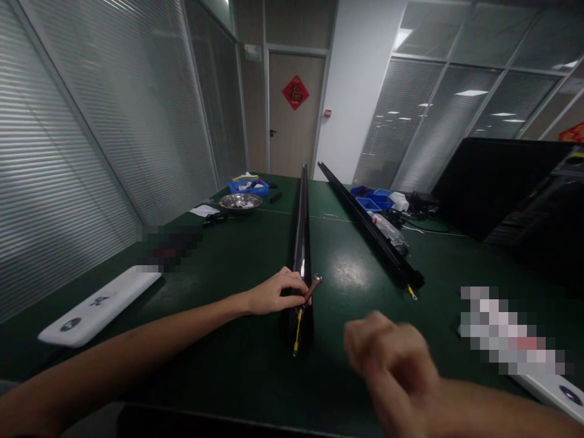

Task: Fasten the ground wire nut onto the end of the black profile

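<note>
Head-height view, forward and down

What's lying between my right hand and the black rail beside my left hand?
Nothing: the head view shows only bare green tabletop between your right hand and that long black rail.

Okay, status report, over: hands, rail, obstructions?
Left hand pinching brown piece at near end of black rail. Right hand blurred, off the rail. Yellow wire close by, possible snag.
</note>
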Available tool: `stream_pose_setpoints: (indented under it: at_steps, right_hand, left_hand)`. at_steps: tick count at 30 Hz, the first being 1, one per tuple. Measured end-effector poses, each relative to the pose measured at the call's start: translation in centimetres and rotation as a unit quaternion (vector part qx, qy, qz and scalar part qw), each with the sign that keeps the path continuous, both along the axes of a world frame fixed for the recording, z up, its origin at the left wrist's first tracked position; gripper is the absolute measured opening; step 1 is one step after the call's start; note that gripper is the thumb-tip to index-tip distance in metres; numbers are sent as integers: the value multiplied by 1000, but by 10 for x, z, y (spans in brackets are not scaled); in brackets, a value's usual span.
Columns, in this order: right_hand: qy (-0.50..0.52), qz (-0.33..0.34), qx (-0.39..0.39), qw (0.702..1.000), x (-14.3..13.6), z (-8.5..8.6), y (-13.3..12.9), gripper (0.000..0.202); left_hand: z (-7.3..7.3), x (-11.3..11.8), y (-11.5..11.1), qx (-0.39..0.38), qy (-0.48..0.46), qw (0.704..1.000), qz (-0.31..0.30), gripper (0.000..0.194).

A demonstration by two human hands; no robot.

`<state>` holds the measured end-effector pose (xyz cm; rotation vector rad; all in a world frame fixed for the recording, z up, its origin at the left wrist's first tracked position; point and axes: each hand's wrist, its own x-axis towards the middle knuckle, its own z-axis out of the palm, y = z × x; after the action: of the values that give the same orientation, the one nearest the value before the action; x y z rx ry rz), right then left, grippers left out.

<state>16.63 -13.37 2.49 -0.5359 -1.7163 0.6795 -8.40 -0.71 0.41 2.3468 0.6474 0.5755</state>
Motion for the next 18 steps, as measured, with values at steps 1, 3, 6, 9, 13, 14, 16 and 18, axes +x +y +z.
stream_pose_setpoints:
  at_steps: [1, 3, 6, 9, 13, 14, 16, 18]
  right_hand:
    - [56, -21, -26, 998, -12, -10, 20, 17]
    - [56, -26, -91, 994, -28, -28, 55, 14]
    - [-13, 40, -180, 983, -34, -42, 87, 40]
    - [-71, 76, -185, 977, -30, -41, 96, 27]
    - [-116, 44, -146, 981, -29, -34, 95, 29]
    - [-128, 34, -128, 983, -29, -34, 95, 28]
    - [-151, 23, -84, 985, -29, -34, 94, 24]
    - [-167, 19, -41, 985, -29, -37, 94, 20]
  left_hand:
    - [-1, 0, 0, 4, -2, 1000, 4, 34]
    - [-2, 0, 0, 10, -5, 1000, 13, 34]
    - [-3, 0, 1, 12, -3, 1000, 13, 30]
    - [-2, 0, 0, 6, 2, 1000, 8, 25]
    - [0, 0, 0, 3, 9, 1000, 2, 26]
    - [0, 0, -1, 6, 9, 1000, -1, 26]
    - [0, 0, -1, 11, 9, 1000, -2, 26]
    - [0, 1, -1, 18, 10, 1000, 3, 27]
